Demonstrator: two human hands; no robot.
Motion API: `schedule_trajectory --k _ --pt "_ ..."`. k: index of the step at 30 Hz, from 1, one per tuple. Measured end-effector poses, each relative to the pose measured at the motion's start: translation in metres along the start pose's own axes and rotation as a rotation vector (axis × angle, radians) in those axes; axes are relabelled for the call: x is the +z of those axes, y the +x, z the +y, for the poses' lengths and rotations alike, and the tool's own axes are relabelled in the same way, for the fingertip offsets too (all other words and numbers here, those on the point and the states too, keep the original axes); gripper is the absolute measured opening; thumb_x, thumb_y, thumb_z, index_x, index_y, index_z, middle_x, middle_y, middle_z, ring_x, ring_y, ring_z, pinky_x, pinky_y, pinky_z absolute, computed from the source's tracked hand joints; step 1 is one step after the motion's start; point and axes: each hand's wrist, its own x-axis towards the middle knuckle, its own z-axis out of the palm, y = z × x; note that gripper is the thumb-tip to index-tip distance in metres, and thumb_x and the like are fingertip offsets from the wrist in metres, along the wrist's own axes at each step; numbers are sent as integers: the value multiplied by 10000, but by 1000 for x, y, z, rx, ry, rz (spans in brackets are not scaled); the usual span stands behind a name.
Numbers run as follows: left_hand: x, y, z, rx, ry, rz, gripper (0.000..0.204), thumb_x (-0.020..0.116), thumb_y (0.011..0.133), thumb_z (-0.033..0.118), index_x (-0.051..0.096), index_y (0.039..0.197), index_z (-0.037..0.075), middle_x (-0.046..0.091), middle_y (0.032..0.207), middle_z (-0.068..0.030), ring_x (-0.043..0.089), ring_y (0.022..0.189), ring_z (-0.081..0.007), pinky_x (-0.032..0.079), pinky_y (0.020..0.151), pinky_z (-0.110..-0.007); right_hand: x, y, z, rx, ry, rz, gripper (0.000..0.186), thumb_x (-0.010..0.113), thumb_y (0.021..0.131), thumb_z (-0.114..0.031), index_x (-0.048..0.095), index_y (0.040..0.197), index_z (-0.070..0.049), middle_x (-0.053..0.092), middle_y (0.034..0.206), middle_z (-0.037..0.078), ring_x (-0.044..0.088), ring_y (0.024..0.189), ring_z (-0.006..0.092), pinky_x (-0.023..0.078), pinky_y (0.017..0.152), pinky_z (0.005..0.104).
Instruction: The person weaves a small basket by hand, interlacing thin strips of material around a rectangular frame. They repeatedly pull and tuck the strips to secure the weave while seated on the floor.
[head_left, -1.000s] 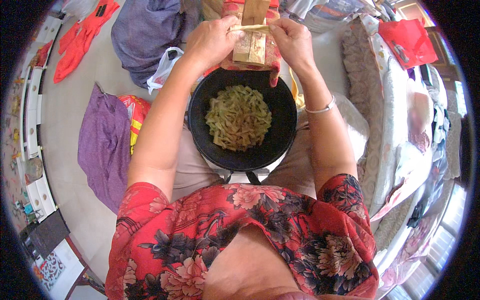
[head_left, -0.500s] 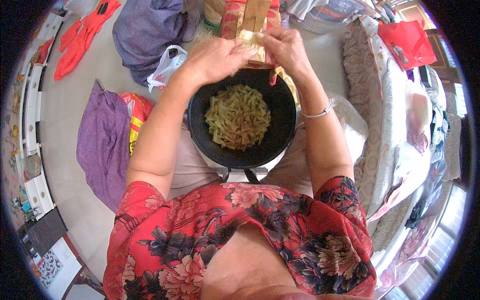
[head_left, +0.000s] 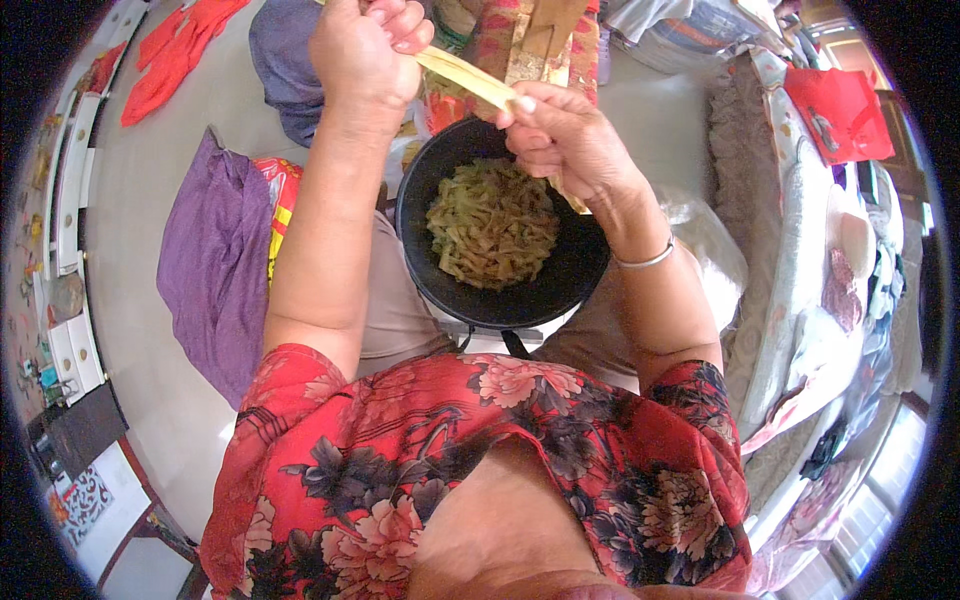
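A pale yellow, fibrous strip point(head_left: 468, 80) is stretched between my two hands, slanting down to the right. My left hand point(head_left: 370, 50) is a closed fist around its upper end, at the top of the view. My right hand point(head_left: 570, 138) pinches it above the far right rim of a black bucket point(head_left: 420, 262), and a short tail of the strip hangs below the palm. In the bucket, between my knees, lies a heap of cut greenish-yellow pieces point(head_left: 492, 225). Just beyond my right hand, a wooden board point(head_left: 548, 40) rests on a red patterned support point(head_left: 494, 32).
A purple cloth point(head_left: 215, 265) and a red-and-yellow bag point(head_left: 280, 200) lie to my left. Farther off are a dark blue cloth point(head_left: 285, 75) and red clothing point(head_left: 165, 70). At my right stand a clear plastic bag point(head_left: 712, 255) and a covered sofa point(head_left: 740, 190) with piled textiles.
Both hands have come away from the wooden board. My left hand has swung up and left, drawing the strip out long, while my right hand is slightly lower. The view has shifted a little.
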Motion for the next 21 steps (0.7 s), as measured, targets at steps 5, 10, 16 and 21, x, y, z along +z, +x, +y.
schedule_trajectory --k 5,10,16,21 --pt "23 -28 -25 917 1210 -387 304 420 925 257 609 864 26 650 815 -112 640 790 -267 496 689 -351 17 1 9 -269 10 54 221 542 877 -163 559 1054 -32 433 638 -47 307 473 17 238 420 154" --pt "23 -59 -53 376 1325 -382 310 398 924 176 593 1087 0 628 1059 -108 604 963 -212 437 887 -294 7 7 22 -608 -1203 580 223 572 841 -127 557 1027 -3 597 746 8 561 675 143 463 596 296" --pt "3 -44 -53 -44 1246 -281 207 525 711 76 620 861 -31 604 998 -184 589 912 -277 451 812 -342 7 3 14 -258 -325 509 139 469 904 -166 538 849 -58 360 546 -57 316 471 42 273 433 194" --pt "4 -42 -55 568 1573 -437 96 523 698 71 567 740 -2 582 1046 -172 562 939 -336 442 830 -400 -3 0 11 -29 143 381 207 461 889 -276 501 761 -119 304 522 -82 211 398 48 198 375 211"
